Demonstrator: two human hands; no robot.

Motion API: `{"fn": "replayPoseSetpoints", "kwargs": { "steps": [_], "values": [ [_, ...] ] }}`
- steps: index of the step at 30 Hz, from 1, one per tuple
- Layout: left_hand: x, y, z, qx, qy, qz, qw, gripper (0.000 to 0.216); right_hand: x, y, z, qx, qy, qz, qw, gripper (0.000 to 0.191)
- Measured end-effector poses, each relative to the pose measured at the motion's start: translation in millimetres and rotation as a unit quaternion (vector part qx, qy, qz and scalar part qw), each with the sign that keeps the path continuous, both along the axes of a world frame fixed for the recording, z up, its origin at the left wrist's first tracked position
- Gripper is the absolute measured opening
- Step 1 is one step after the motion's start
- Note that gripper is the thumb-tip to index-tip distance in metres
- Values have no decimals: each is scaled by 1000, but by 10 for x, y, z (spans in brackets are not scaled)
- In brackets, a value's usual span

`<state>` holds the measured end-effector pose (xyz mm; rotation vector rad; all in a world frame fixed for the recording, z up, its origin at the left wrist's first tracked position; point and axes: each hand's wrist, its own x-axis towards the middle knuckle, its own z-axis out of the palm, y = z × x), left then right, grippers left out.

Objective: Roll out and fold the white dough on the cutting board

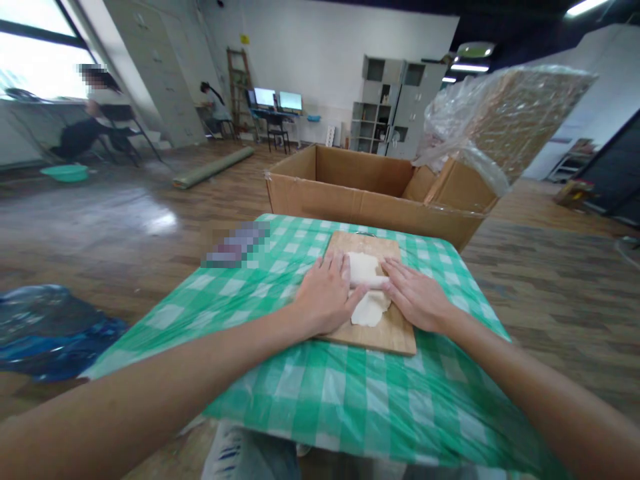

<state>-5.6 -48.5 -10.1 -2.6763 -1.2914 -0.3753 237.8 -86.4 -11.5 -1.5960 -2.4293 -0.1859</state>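
Observation:
A flat sheet of pale dough (369, 310) lies on a wooden cutting board (383, 341). Across the dough runs a short pale rolling pin (369, 283), its ends hidden under my hands. My left hand (327, 293) rests palm down over the left end, fingers stretched forward and the thumb reaching toward the middle. Over the right end lies my right hand (415, 293), its fingers extended flat and angled inward. Dough shows both beyond the pin and on the near side of it.
A green-and-white checked cloth (280, 387) covers the table. A blurred-out flat item (237, 245) lies at its left edge. Behind stands a big cardboard box (370, 203) with plastic wrap (510, 113). A plastic bag (50, 330) is on the left floor; two people sit farther back.

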Motion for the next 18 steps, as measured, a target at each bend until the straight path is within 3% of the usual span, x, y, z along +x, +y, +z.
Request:
{"fn": "replayPoseSetpoints", "kwargs": {
  "steps": [4, 9, 13, 18],
  "values": [
    [-149, -362, 31, 20, 1, -33, 999, 81, -45, -379, 0, 6, -18, 6, 1000, 72],
    [-306, -540, 143, 14, 11, -52, 998, 70, -49, -674, -41, 12, -36, 19, 999, 78],
    [-340, -475, 122, 0, -8, -31, 999, 65, -63, -724, -9, 6, -48, 22, 999, 83],
    [-246, -133, 27, -5, -1, -20, 1000, 72, -63, -461, 104, -27, -33, 15, 999, 83]
  ]
}}
